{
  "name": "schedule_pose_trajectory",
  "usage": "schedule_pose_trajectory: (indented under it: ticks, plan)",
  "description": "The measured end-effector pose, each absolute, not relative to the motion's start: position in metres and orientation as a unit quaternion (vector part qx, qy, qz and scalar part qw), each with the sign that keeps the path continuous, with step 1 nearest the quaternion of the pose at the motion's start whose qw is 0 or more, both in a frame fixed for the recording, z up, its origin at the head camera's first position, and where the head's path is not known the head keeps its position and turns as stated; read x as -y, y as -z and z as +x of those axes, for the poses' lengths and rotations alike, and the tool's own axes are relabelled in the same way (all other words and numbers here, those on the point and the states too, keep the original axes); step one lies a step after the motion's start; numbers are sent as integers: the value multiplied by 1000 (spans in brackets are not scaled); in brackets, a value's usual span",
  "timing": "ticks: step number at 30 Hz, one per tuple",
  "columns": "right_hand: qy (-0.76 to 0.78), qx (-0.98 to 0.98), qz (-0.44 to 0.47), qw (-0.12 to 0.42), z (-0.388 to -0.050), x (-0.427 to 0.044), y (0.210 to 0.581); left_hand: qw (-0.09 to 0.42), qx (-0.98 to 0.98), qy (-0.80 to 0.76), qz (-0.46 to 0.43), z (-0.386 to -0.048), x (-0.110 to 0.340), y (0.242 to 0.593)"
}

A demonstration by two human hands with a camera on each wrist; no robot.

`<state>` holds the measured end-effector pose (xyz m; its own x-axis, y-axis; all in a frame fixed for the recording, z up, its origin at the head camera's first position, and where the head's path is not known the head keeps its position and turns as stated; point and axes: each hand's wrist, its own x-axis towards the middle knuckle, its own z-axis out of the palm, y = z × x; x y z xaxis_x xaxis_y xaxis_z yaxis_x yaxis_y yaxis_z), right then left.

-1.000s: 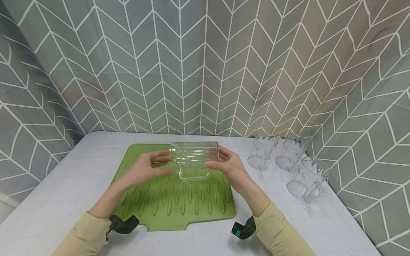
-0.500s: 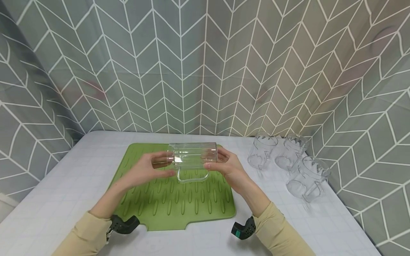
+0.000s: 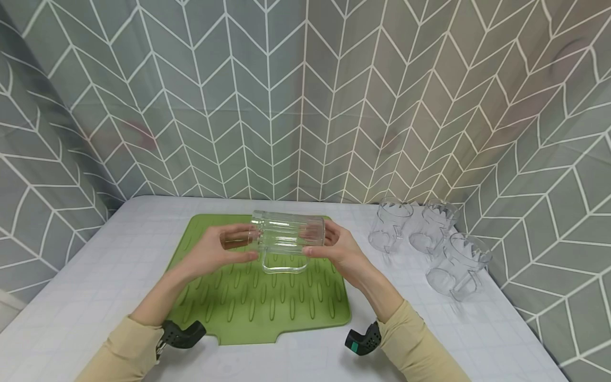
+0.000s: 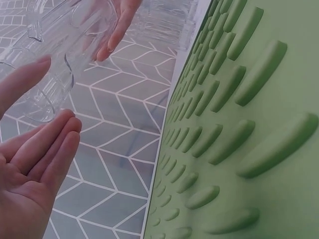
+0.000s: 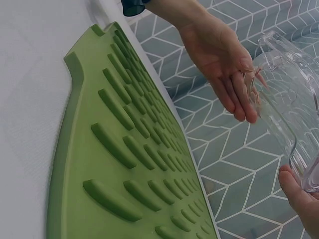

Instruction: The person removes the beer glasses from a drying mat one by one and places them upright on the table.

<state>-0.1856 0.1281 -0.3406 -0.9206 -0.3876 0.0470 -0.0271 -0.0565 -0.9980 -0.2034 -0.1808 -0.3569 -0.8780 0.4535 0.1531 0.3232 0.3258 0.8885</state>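
Note:
A clear glass mug point(image 3: 286, 233) lies sideways in the air above a green ridged mat point(image 3: 267, 302), its handle hanging downward. My right hand point(image 3: 341, 252) grips the mug's right end, thumb on the near side and fingers behind. At the left end, my left hand point(image 3: 221, 249) has its fingers extended and its thumb near the glass. In the left wrist view, the fingers of the left hand point(image 4: 40, 164) lie straight beside the mug point(image 4: 65, 64). From the right wrist view, the left hand point(image 5: 219, 64) is at the far end of the mug point(image 5: 294, 89); whether it touches is unclear.
On the right of the white table point(image 3: 396, 323) stand three more clear glass mugs: one at the back point(image 3: 390, 225), another beside it point(image 3: 433, 227) and a third closer point(image 3: 458, 265). A patterned curtain point(image 3: 296, 106) hangs behind the table and along its sides.
The mug has shifted slightly left and its left end now sits a little higher than its right. Both hands stay at its ends; the three standing mugs have not moved.

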Motion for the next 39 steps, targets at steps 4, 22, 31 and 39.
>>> schedule_pose_trajectory:
  ticks: [4,22,31,39]
  plan:
    - [707,-675,-169,126,-186,-128,342,59,-810,-534,237,-203,182,356]
    - [685,-699,-166,120,-185,-126,346,24,-778,-587,222,-199,181,348]
    - [669,-712,-174,124,-184,-122,349,2,-752,-615,237,-197,176,347]
    - [642,-735,-181,124,-181,-117,351,-13,-745,-620,245,-195,172,347]
